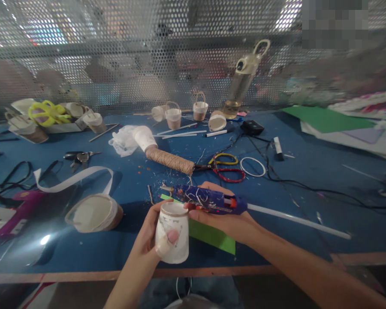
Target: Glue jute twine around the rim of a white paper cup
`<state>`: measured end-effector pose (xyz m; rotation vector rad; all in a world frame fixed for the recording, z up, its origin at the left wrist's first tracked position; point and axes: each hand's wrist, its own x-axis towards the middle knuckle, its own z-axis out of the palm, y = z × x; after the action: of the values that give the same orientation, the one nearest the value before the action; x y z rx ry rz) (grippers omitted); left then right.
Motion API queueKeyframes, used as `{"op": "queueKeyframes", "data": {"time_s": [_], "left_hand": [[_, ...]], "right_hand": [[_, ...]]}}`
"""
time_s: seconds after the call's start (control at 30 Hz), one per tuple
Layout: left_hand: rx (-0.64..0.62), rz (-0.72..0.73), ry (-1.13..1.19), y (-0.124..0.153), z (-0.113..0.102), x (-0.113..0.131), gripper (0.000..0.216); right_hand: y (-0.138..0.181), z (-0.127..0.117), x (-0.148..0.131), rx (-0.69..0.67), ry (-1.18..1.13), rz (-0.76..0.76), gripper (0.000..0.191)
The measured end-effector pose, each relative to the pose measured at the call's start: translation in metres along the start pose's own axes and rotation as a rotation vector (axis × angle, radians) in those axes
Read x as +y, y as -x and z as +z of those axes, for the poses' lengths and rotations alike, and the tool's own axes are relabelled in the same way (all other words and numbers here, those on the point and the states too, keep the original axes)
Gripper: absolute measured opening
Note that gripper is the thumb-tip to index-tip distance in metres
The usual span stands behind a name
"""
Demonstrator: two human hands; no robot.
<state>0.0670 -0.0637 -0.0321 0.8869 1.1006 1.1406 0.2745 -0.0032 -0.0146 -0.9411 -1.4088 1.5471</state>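
Note:
My left hand (pixel 151 231) is wrapped round a white paper cup (pixel 176 253), which is upside down or tilted with a brown band near its top edge. My right hand (pixel 225 221) grips a blue hot glue gun (pixel 209 199), its nozzle pointing left above the cup, strands of glue on its body and a long glue stick (pixel 299 221) out of its back. Under the right hand lies a green paper strip (pixel 212 236). Just beyond are a roll of brown twine (pixel 170 159) and scissors (pixel 227 167) with yellow and red handles.
At left are a small basket (pixel 116 212) with a white ribbon (pixel 77 182), a purple glue gun (pixel 22 210) and keys (pixel 81 158). Small cup baskets (pixel 173 118) and a bottle (pixel 241 86) stand at the back by the perforated metal panel (pixel 131 56). A black cable (pixel 309 189) crosses the right side.

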Motion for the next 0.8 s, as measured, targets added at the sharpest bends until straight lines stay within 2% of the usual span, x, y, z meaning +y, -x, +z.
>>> {"op": "queueKeyframes", "data": {"time_s": [0.3, 0.5, 0.8], "left_hand": [[-0.033, 0.009, 0.010, 0.001, 0.000, 0.000, 0.051], [-0.103, -0.023, -0.006, 0.000, -0.006, -0.003, 0.053], [-0.114, -0.030, -0.046, 0.003, -0.006, 0.001, 0.051]], "right_hand": [[0.002, 0.004, 0.003, 0.008, -0.138, -0.046, 0.030], [0.008, 0.009, -0.011, 0.018, -0.168, 0.048, 0.033], [0.012, 0.009, -0.005, 0.053, -0.053, 0.000, 0.029]]}}
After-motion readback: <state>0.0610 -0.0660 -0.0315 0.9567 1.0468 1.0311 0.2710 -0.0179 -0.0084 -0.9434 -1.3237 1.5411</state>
